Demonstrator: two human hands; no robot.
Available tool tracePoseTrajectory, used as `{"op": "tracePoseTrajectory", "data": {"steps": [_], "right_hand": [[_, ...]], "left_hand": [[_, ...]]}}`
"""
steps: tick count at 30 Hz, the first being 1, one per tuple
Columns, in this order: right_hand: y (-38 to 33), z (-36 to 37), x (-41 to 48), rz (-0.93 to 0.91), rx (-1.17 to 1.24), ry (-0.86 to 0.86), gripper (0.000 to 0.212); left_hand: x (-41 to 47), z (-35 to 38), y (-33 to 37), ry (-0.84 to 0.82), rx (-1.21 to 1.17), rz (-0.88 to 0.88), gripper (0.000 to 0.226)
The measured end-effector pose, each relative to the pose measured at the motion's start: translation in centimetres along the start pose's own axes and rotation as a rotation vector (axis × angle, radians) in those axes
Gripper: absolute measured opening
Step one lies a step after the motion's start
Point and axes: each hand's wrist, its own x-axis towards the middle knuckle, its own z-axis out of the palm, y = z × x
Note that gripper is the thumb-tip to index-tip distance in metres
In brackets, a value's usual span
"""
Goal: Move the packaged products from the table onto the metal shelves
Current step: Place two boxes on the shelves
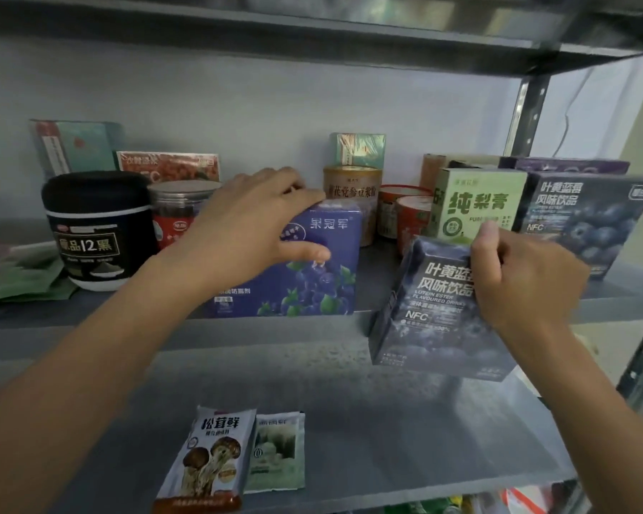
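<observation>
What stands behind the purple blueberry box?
Behind the purple blueberry box, a gold tin shows at its right corner and a clear jar at its left. The left hand and the box hide anything between.

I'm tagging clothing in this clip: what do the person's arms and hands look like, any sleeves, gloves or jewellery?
The left arm and right arm are bare up to the frame edge, with no sleeve in view. The left hand and right hand wear no gloves. No watch, bracelet or ring shows on the wrists or the visible fingers.
</observation>
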Motion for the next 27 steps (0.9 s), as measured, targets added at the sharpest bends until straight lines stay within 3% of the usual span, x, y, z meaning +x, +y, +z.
{"op": "tracePoseTrajectory", "data": {"steps": [3, 9, 27], "right_hand": [[2.0, 0.6, -1.5, -0.011, -0.016, -0.024, 0.054], [3.5, 2.1, -4.0, -0.044, 0.015, -0.094, 0.054], [5.4, 3.3, -5.3, -0.134, 0.196, -0.107, 0.051]], "left_hand": [[-3.1, 1.3, -1.0, 0.175, 0.079, -0.031, 0.085], [-2.9, 2.8, 0.5, 0.215, 0.125, -0.155, 0.083], [5.6, 6.4, 5.4, 0.188, 0.100, -0.164, 0.077]]}}
